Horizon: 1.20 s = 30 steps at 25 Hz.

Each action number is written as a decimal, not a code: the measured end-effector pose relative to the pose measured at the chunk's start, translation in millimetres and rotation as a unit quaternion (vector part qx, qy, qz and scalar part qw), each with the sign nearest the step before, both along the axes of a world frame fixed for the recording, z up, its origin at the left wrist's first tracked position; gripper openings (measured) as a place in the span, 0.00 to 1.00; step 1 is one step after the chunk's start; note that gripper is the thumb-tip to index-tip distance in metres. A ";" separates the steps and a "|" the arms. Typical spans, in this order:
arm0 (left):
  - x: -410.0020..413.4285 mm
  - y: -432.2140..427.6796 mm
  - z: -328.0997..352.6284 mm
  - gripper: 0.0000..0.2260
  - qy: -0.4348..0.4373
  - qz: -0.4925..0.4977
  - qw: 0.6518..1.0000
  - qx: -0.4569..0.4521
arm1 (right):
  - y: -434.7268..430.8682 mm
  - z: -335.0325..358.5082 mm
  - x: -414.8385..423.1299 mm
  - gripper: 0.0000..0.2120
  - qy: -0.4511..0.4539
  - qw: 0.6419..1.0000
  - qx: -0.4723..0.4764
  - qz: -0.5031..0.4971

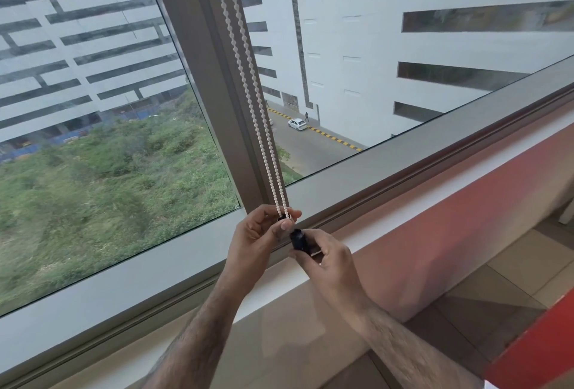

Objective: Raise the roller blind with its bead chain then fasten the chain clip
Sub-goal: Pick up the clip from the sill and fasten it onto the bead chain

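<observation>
A white bead chain (248,78) hangs in two strands down the grey window mullion (198,56). My left hand (257,236) pinches the bottom loop of the chain between thumb and fingers, where a small dark piece shows. Just below and to the right, my right hand (326,261) grips a black clip (298,239), its top close under the left thumb. The roller blind itself is out of the picture; both window panes are uncovered.
A grey window frame rail (403,155) and a pale sill (279,320) run diagonally under the hands. A red wall band (466,202) lies right of the sill, with tiled floor (512,270) below. Outside are white buildings and green ground.
</observation>
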<state>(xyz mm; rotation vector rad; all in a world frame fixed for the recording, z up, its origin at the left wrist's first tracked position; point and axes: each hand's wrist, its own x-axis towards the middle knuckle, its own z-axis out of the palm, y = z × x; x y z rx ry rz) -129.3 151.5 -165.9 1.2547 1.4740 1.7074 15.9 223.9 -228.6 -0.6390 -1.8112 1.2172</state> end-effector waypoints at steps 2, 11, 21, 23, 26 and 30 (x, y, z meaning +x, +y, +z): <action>2.4 3.0 -0.9 0.08 -0.009 -0.013 1.000 -0.004 | 0.0 4.6 -0.7 0.11 0.004 1.000 0.019 -0.016; 10.5 10.9 -2.6 0.10 -0.088 -0.024 0.996 -0.014 | 0.6 9.1 6.8 0.11 0.021 0.996 0.061 -0.066; 13.7 15.9 -4.1 0.13 -0.108 -0.022 0.994 -0.004 | -3.2 12.9 3.4 0.12 0.025 0.991 0.072 -0.109; 14.5 15.8 -4.1 0.13 -0.109 -0.023 0.994 0.000 | -2.4 13.4 3.0 0.12 0.023 0.990 0.074 -0.116; 15.5 15.4 -2.8 0.12 -0.107 -0.024 0.994 0.003 | -1.3 13.7 1.5 0.12 0.018 0.989 0.079 -0.121; 16.4 13.1 -2.5 0.13 -0.105 -0.033 0.994 0.004 | -0.8 11.6 -0.1 0.10 0.020 0.991 0.072 -0.109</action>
